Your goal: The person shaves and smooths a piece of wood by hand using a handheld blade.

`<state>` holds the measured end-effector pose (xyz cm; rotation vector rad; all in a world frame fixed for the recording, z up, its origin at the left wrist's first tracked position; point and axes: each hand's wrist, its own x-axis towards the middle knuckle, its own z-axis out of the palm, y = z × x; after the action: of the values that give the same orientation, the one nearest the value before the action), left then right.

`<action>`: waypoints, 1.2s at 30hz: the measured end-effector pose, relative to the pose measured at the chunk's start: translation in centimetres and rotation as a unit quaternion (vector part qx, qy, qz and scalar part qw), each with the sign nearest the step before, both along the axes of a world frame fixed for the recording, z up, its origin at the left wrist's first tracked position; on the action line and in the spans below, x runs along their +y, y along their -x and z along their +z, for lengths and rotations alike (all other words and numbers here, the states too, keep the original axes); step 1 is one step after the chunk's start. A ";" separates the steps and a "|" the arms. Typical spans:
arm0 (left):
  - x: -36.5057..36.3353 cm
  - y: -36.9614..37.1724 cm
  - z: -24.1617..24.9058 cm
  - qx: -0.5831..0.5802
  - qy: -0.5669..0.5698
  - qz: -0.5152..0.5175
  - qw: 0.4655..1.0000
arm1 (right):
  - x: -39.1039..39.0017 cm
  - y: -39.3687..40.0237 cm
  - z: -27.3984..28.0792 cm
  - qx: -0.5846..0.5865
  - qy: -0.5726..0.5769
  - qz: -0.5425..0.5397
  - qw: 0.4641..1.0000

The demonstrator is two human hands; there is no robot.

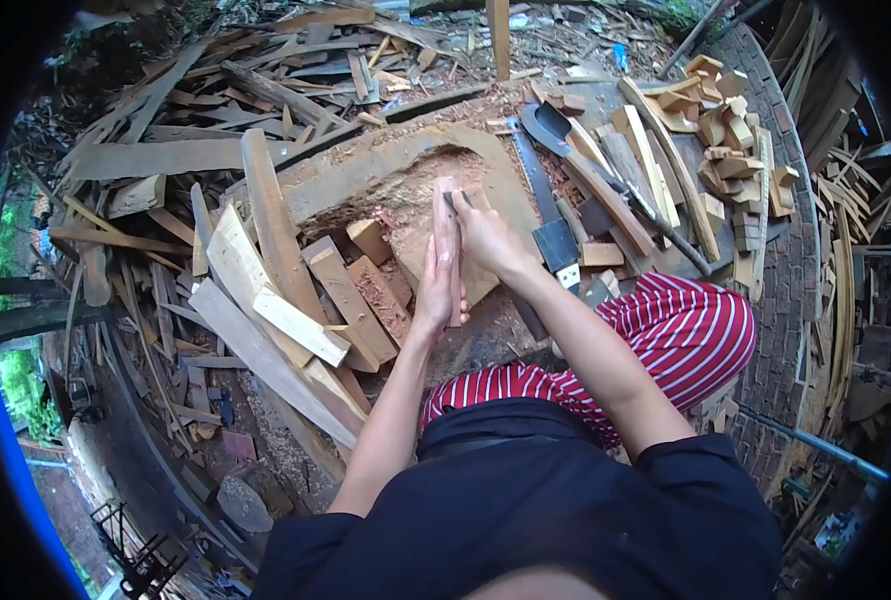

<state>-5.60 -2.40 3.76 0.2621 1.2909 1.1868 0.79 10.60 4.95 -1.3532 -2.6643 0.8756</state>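
Observation:
A narrow pinkish wooden block [447, 215] stands lengthwise over a hollowed wooden slab [350, 172]. My left hand [438, 285] is wrapped around its lower part. At the upper end of the block, my right hand [487, 235] is closed, and a small dark tool [450, 200] shows at its fingers against the wood; I cannot tell its kind. Reddish shavings [415, 215] lie in the hollow around the block. Just left of my left hand sit several cut wooden blocks [377, 300].
To the right lie a flat metal blade [535, 170] with a dark handle and a dark-headed tool [547, 125] with a long wooden handle. Curved wooden pieces [730, 125] are piled farther right. Long planks [255, 290] lean at left, and scrap wood [265, 85] heaps behind the slab.

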 end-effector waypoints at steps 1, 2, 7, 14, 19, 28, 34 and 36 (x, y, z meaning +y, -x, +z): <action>0.0 -0.1 -0.1 -0.016 -0.003 0.017 1.000 | 0.2 0.2 0.5 0.002 0.018 0.008 1.000; 0.0 -0.1 -0.3 -0.029 -0.007 0.036 0.999 | 0.6 0.6 0.8 0.007 0.035 0.018 0.999; 0.3 0.2 -0.2 -0.010 -0.035 0.024 0.999 | 1.0 1.4 -0.4 0.002 -0.016 0.010 1.000; 0.1 0.0 -0.6 -0.005 -0.005 0.038 0.999 | 2.7 2.4 -0.8 0.000 0.032 -0.005 0.999; 0.3 -0.1 0.1 0.011 0.000 0.030 1.000 | 1.1 1.0 0.6 -0.012 -0.010 0.028 0.999; 0.3 -0.2 0.0 -0.009 -0.013 0.026 1.000 | 0.5 1.1 0.7 0.055 -0.084 0.035 0.994; 0.4 0.2 0.7 -0.009 0.002 0.020 1.000 | 3.4 2.5 -1.4 0.025 0.015 0.046 0.999; 0.3 0.1 0.4 -0.016 0.011 0.023 1.000 | 1.4 1.3 0.6 -0.014 -0.010 0.053 0.998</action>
<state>-5.68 -2.09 4.15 0.1978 1.2876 1.2109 -0.48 11.98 5.52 -1.2398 -2.7796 0.8445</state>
